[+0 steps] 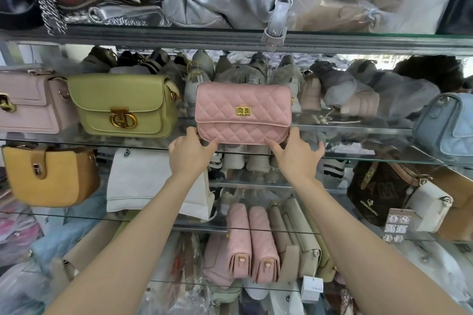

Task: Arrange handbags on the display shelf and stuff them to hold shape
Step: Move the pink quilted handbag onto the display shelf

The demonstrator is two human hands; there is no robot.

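Pink quilted handbag point(243, 112): upright on the glass shelf point(353, 128), gold clasp facing out, just right of the olive-green handbag point(122, 105).
Left hand point(190, 155): fingers curled round the bag's lower left corner, gripping it.
Right hand point(297, 153): thumb and fingers holding the lower right corner.
Shelf below: two pink bags point(252, 243) side by side.

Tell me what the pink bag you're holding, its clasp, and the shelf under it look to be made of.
Pink quilted bag: looks like leather or faux leather, matte with a soft sheen; diamond stitching puckers the surface. Which of the two, the view cannot settle. Clasp: gold-toned metal by its shine, possibly plated. Shelf: clear glass, since items below show through and its edge reads greenish. Left hand and right hand grip the bag's bottom corners.
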